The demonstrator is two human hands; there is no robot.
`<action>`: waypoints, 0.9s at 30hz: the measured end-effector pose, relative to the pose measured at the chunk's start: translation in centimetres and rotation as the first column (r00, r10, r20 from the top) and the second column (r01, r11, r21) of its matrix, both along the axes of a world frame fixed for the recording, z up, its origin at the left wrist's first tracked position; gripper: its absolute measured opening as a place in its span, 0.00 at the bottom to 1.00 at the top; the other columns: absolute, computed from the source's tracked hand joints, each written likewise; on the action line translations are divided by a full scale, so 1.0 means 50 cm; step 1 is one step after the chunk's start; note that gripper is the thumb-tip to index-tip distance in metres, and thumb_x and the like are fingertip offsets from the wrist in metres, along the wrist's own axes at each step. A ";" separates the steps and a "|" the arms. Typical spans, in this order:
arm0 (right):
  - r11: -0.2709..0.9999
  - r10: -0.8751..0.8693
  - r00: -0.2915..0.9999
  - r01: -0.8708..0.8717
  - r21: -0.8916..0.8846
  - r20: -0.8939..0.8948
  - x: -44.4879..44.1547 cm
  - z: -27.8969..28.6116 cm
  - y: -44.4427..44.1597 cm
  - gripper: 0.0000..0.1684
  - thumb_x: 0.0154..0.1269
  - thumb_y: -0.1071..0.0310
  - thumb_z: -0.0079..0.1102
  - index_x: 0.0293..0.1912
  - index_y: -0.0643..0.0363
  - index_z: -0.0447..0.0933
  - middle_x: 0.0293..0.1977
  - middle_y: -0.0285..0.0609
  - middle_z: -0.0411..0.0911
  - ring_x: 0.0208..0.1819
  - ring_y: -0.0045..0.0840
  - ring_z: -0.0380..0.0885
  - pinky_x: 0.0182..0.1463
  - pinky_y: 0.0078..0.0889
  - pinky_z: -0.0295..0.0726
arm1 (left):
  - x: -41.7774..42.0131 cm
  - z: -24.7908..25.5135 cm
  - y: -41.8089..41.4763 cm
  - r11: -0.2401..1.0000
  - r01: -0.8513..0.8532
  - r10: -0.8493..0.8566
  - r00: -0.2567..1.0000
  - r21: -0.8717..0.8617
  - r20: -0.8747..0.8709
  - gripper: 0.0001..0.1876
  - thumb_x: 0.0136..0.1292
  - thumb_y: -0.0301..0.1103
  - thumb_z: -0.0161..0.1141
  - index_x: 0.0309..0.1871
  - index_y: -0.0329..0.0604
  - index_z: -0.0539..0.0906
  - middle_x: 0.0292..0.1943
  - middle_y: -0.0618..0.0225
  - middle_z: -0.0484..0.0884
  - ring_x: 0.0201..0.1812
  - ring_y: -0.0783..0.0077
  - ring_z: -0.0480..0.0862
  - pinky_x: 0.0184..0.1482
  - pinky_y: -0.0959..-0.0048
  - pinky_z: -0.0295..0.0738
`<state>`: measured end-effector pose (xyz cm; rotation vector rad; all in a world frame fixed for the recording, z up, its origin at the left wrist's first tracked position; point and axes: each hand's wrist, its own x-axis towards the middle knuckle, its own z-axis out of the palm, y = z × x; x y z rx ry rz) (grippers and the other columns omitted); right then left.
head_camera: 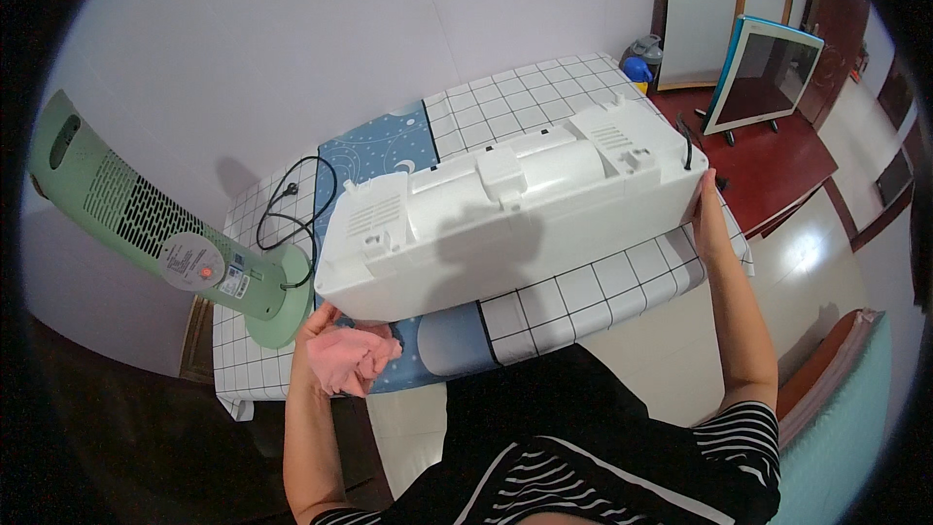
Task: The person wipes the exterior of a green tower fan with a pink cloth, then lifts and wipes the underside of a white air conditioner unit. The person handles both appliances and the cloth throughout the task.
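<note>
A long white plastic appliance (568,233) with vent slots and a rounded central section spans the space before me, over the table. Its exact kind is unclear. My left hand (319,319) grips its lower left corner, and a crumpled pink cloth (353,359) hangs at that same hand. At the other end, my right hand (707,215) holds the right side, fingers partly hidden behind it. A short black cord (687,149) comes out near the right end. Whether the appliance rests on the table or is lifted, I cannot tell.
A green tower heater or fan (153,211) stands at the left, its black cord and plug (290,189) on the checked tablecloth (510,98). A blue patterned mat (379,138) runs beneath the appliance. At right, a monitor (765,76) sits on a red table (780,168).
</note>
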<state>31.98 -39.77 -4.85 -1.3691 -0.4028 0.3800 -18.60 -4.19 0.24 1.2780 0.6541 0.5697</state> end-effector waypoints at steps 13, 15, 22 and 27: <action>1.000 0.026 0.995 -0.027 -0.001 -0.099 0.010 0.006 -0.036 0.50 0.82 0.23 0.38 0.80 0.53 0.67 0.75 0.40 0.73 0.76 0.30 0.69 0.80 0.40 0.60 | -0.033 -0.003 -0.001 0.997 0.053 -0.043 0.987 0.056 -0.154 0.26 0.68 0.20 0.60 0.70 0.26 0.78 0.64 0.54 0.85 0.57 0.60 0.90 0.59 0.66 0.85; 0.999 -0.020 0.992 0.014 -0.043 -0.122 0.035 -0.002 -0.047 0.46 0.81 0.25 0.42 0.78 0.50 0.70 0.72 0.38 0.77 0.72 0.29 0.72 0.77 0.39 0.63 | -0.019 -0.010 0.005 0.951 0.103 -0.014 0.956 0.290 -0.294 0.21 0.68 0.20 0.60 0.64 0.25 0.81 0.59 0.53 0.88 0.54 0.59 0.91 0.58 0.66 0.86; 0.995 0.027 0.973 -0.047 -0.083 -0.229 0.043 0.032 -0.025 0.41 0.78 0.33 0.56 0.75 0.52 0.75 0.70 0.38 0.79 0.70 0.30 0.74 0.75 0.37 0.67 | 0.024 0.025 0.047 0.999 -0.020 0.032 0.953 0.045 -0.302 0.29 0.53 0.15 0.75 0.61 0.24 0.81 0.51 0.52 0.90 0.48 0.58 0.91 0.53 0.57 0.87; 1.000 0.002 0.960 0.003 0.019 -0.280 0.026 0.032 -0.012 0.38 0.77 0.41 0.59 0.72 0.57 0.76 0.68 0.42 0.80 0.70 0.31 0.75 0.75 0.38 0.68 | 0.033 0.035 0.032 1.000 -0.030 0.029 0.955 0.002 -0.294 0.28 0.53 0.15 0.72 0.60 0.27 0.83 0.47 0.54 0.90 0.42 0.61 0.90 0.43 0.59 0.87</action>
